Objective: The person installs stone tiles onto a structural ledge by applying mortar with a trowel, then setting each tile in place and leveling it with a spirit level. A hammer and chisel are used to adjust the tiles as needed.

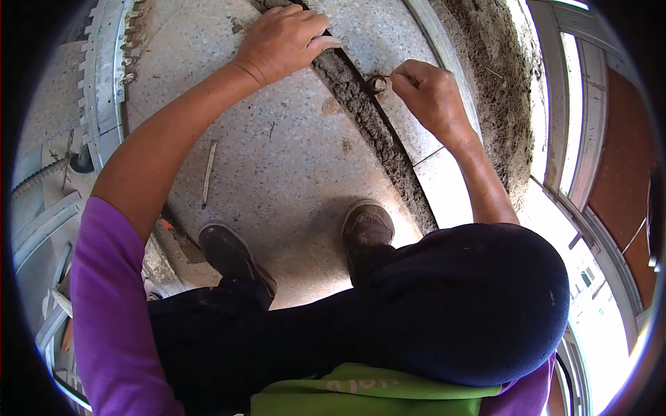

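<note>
A thin dark strip (pixel 392 126) runs along a long mortar-filled groove (pixel 368 114) in the speckled floor. At the groove's far end my left hand (pixel 284 38) is bent over the strip, its thumb stretched across it and its fingers curled; the fingertips are partly hidden. To the right, my right hand (pixel 433 97) has thumb and forefinger pinched together at a small round dark object (pixel 377 84) with a paler middle. This object sits against the strip's right side, and its exact kind is too small to make out.
My shoes (pixel 368 232) stand on the speckled floor slab (pixel 291 152), left of the groove. A thin stick (pixel 209 173) lies there too. Toothed metal pieces (pixel 107 76) line the left. Rough mortar (pixel 496 90) and metal frames (pixel 590 125) are at the right.
</note>
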Demonstrator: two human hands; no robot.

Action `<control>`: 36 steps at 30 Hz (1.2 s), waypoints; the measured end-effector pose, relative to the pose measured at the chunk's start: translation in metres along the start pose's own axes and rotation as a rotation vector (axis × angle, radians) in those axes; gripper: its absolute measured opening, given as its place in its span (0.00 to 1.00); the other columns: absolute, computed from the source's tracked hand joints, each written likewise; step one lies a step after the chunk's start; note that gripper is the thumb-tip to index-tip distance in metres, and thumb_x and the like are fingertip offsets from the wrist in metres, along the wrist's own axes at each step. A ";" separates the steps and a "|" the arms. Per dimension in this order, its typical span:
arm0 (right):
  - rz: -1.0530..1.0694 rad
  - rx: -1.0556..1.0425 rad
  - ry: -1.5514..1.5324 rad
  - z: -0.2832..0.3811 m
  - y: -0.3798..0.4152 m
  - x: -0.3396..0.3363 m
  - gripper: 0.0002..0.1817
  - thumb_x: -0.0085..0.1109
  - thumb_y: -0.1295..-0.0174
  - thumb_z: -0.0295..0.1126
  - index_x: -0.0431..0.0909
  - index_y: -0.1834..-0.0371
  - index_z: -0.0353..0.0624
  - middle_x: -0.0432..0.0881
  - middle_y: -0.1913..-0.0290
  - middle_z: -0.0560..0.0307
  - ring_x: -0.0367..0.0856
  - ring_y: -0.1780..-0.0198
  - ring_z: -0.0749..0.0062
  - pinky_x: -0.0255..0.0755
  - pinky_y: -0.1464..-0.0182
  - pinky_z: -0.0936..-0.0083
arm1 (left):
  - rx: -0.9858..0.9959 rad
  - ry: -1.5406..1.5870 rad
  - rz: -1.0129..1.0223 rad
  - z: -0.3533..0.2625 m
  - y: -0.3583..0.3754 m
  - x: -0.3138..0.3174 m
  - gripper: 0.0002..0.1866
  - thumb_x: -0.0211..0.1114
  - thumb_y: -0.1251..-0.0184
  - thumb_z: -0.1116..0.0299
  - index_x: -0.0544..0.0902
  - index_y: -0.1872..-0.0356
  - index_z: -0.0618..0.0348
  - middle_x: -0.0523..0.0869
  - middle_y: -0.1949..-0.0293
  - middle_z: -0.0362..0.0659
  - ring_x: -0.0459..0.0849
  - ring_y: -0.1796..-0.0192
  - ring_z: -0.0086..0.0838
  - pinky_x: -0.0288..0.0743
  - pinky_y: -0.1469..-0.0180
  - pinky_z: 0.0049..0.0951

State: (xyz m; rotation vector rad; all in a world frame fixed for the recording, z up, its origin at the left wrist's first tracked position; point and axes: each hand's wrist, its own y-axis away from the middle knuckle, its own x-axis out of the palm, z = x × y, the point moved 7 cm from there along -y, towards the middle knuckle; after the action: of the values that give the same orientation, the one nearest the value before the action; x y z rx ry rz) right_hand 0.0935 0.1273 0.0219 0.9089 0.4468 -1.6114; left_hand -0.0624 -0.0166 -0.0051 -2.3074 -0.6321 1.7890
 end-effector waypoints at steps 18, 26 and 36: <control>0.398 -0.663 0.585 0.022 -0.010 0.023 0.03 0.60 0.37 0.18 0.82 0.67 0.38 0.83 0.66 0.51 0.85 0.55 0.64 0.87 0.53 0.69 | 0.028 -0.014 -0.019 0.000 0.002 0.003 0.19 0.71 0.30 0.49 0.77 0.70 0.52 0.78 0.74 0.37 0.81 0.66 0.32 0.79 0.58 0.35; 0.291 -0.506 0.301 0.020 -0.011 -0.001 0.12 0.66 0.36 0.23 0.73 0.75 0.42 0.78 0.75 0.54 0.84 0.68 0.64 0.87 0.60 0.67 | -0.082 0.033 0.023 0.000 0.001 -0.001 0.17 0.73 0.34 0.51 0.82 0.69 0.53 0.83 0.70 0.44 0.84 0.62 0.40 0.79 0.54 0.41; 0.240 -0.579 0.444 0.016 -0.007 0.019 0.09 0.66 0.33 0.26 0.77 0.70 0.39 0.81 0.71 0.54 0.87 0.62 0.66 0.88 0.58 0.70 | -0.085 0.074 0.060 0.004 -0.003 0.000 0.16 0.73 0.36 0.52 0.84 0.70 0.54 0.86 0.68 0.46 0.85 0.59 0.44 0.79 0.51 0.45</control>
State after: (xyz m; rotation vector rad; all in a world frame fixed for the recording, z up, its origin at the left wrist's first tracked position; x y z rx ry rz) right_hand 0.0816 0.1047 0.0162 0.8249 1.0120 -0.9696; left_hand -0.0666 -0.0141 -0.0053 -2.4607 -0.6450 1.7252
